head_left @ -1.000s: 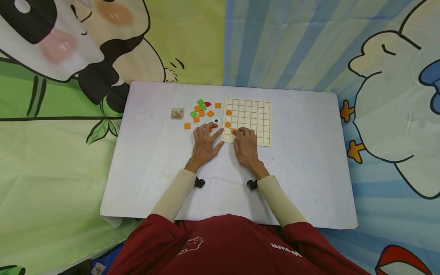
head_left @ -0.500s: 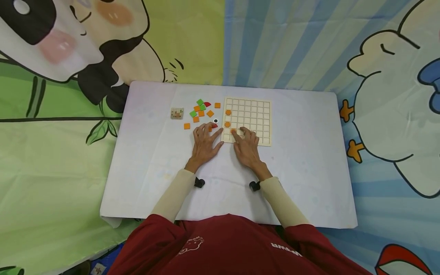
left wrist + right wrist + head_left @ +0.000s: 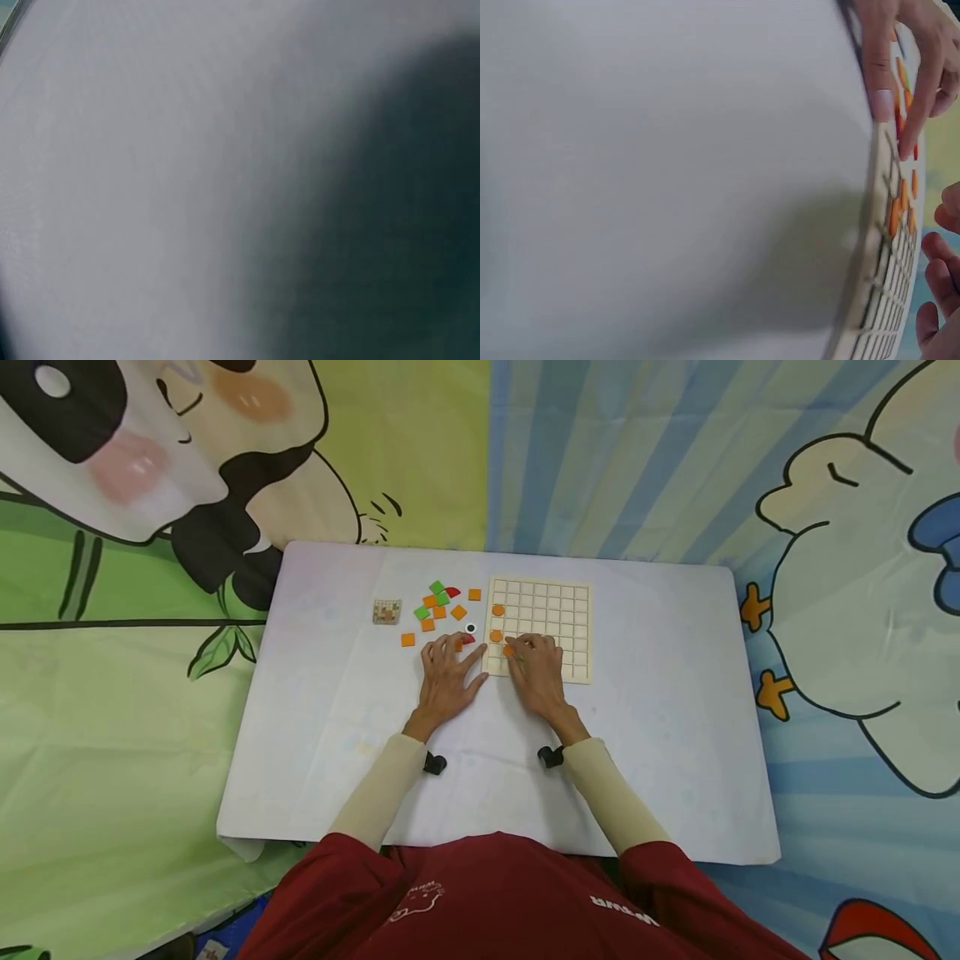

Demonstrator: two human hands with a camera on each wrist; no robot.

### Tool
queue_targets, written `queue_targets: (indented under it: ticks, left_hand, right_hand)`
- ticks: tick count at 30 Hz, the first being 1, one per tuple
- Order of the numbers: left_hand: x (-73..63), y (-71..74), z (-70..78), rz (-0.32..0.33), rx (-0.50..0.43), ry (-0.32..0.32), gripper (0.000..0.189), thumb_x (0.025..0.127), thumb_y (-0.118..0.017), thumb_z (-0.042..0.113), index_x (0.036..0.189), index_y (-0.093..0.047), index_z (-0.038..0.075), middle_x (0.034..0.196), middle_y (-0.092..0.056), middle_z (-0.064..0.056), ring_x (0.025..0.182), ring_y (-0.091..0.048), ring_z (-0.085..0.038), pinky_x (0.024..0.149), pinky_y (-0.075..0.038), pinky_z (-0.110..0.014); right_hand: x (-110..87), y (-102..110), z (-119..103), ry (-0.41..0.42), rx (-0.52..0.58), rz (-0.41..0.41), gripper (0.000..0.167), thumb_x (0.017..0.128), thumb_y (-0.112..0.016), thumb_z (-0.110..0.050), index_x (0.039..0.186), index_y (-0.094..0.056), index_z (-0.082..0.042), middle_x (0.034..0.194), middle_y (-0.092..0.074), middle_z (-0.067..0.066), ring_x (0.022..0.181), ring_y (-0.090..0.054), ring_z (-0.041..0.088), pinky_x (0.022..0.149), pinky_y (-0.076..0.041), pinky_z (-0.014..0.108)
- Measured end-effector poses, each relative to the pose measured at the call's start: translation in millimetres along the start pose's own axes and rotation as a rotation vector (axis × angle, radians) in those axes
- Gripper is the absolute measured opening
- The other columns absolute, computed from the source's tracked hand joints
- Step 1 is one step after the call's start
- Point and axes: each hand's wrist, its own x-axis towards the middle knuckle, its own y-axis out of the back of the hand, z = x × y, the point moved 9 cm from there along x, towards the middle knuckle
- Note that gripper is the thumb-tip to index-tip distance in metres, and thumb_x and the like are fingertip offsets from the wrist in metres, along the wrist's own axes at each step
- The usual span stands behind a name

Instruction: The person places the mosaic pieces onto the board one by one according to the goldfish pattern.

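Observation:
A wooden grid board (image 3: 551, 627) lies on the table with three orange discs along its left side. My left hand (image 3: 446, 681) has its fingers spread, with thumb and index finger at the board's left edge. In the right wrist view, that thumb (image 3: 882, 105) touches the board's corner. Under its other fingertips are a red piece (image 3: 469, 638) and an orange square (image 3: 459, 647). My right hand (image 3: 536, 672) hovers over the board's lower left, fingers loosely bent, beside the lowest orange disc (image 3: 508, 651). The right wrist view shows its fingertips (image 3: 935, 246) apart from the discs, nothing between them.
Left of the board lie several orange squares (image 3: 408, 640), green squares (image 3: 422, 612), another red piece (image 3: 452, 592) and a black-and-white round piece (image 3: 470, 628). A small patterned card (image 3: 387, 612) lies farther left on the white table (image 3: 660, 710). The left wrist view is mostly blurred table.
Half a second ago my right index finger was extended onto the lowest disc; now it has drawn up toward the other fingers, slightly off the disc. My left hand has stayed in place.

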Motion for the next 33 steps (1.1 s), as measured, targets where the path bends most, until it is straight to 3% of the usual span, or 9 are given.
queue_targets:
  ticks: [5,9,13,17,20,23,27,33]
  left_hand:
    - [0.7,2.1,-6.7,0.005,-0.018,0.043,0.056,0.100,-0.074,0.055,0.151,-0.067,0.035,0.144,-0.048,-0.015,0.138,-0.040,-0.038,0.113,-0.027,-0.060]
    - [1.2,2.1,-7.8,0.011,-0.024,0.045,0.054,0.098,-0.075,0.056,0.148,-0.070,0.035,0.134,-0.048,-0.013,0.136,-0.040,-0.038,0.112,-0.028,-0.061]
    - [0.4,-0.1,-5.0,0.014,-0.020,0.026,0.049,0.098,-0.075,0.056,0.140,-0.076,0.032,0.133,-0.049,-0.013,0.135,-0.041,-0.038,0.111,-0.028,-0.062]
    - [-0.8,-2.5,-3.1,0.008,-0.012,0.025,0.047,0.098,-0.074,0.057,0.138,-0.076,0.032,0.132,-0.048,-0.012,0.135,-0.040,-0.038,0.110,-0.028,-0.062]
    - [-1.1,-1.7,-2.5,0.013,-0.007,0.025,0.048,0.098,-0.074,0.057,0.139,-0.076,0.032,0.130,-0.048,-0.011,0.135,-0.040,-0.038,0.111,-0.028,-0.061]
    - [-1.0,-0.4,-2.0,0.019,-0.004,0.020,0.048,0.098,-0.074,0.056,0.138,-0.076,0.031,0.131,-0.049,-0.011,0.135,-0.041,-0.038,0.111,-0.029,-0.061]
    - [-1.9,-0.6,-2.8,0.015,-0.006,0.016,0.048,0.098,-0.074,0.057,0.138,-0.076,0.030,0.132,-0.050,-0.012,0.135,-0.041,-0.038,0.111,-0.029,-0.060]
    - [-3.7,-0.2,-6.8,0.020,-0.009,0.019,0.049,0.098,-0.074,0.057,0.139,-0.075,0.030,0.133,-0.050,-0.012,0.136,-0.041,-0.038,0.111,-0.028,-0.061]
  right_hand:
    - [37.2,-5.3,-24.3,0.039,-0.002,-0.031,0.024,0.106,-0.072,-0.021,0.125,-0.083,-0.010,0.115,-0.079,0.010,0.101,-0.060,0.031,0.091,-0.043,0.048]
    - [67.4,-23.2,-42.5,0.081,-0.043,-0.146,0.022,0.104,-0.075,-0.022,0.121,-0.085,-0.012,0.110,-0.079,0.009,0.100,-0.058,0.030,0.095,-0.044,0.048]
    - [85.2,-43.5,-48.3,0.076,-0.109,-0.273,0.021,0.102,-0.078,-0.023,0.120,-0.086,-0.015,0.112,-0.078,0.006,0.099,-0.056,0.026,0.094,-0.043,0.045]
    - [92.7,-54.9,-50.0,0.061,-0.124,-0.341,0.023,0.100,-0.081,-0.018,0.122,-0.085,-0.015,0.112,-0.077,0.006,0.095,-0.054,0.025,0.090,-0.041,0.041]
    - [96.8,-57.4,-56.3,0.098,-0.130,-0.345,0.021,0.097,-0.083,-0.014,0.118,-0.086,-0.012,0.110,-0.077,0.007,0.093,-0.054,0.026,0.086,-0.039,0.040]
    - [99.6,-59.7,-61.7,0.136,-0.144,-0.346,0.007,0.097,-0.083,-0.011,0.099,-0.089,-0.008,0.096,-0.076,0.008,0.090,-0.052,0.027,0.083,-0.035,0.040]
    - [101.4,-64.7,-62.7,0.136,-0.138,-0.355,0.022,0.098,-0.078,-0.007,0.077,-0.083,-0.008,0.077,-0.071,0.007,0.085,-0.050,0.029,0.083,-0.035,0.040]
    - [103.3,-68.0,-62.1,0.098,-0.109,-0.348,0.009,0.096,-0.079,-0.004,0.089,-0.085,-0.006,0.089,-0.074,0.009,0.090,-0.055,0.029,0.091,-0.045,0.044]
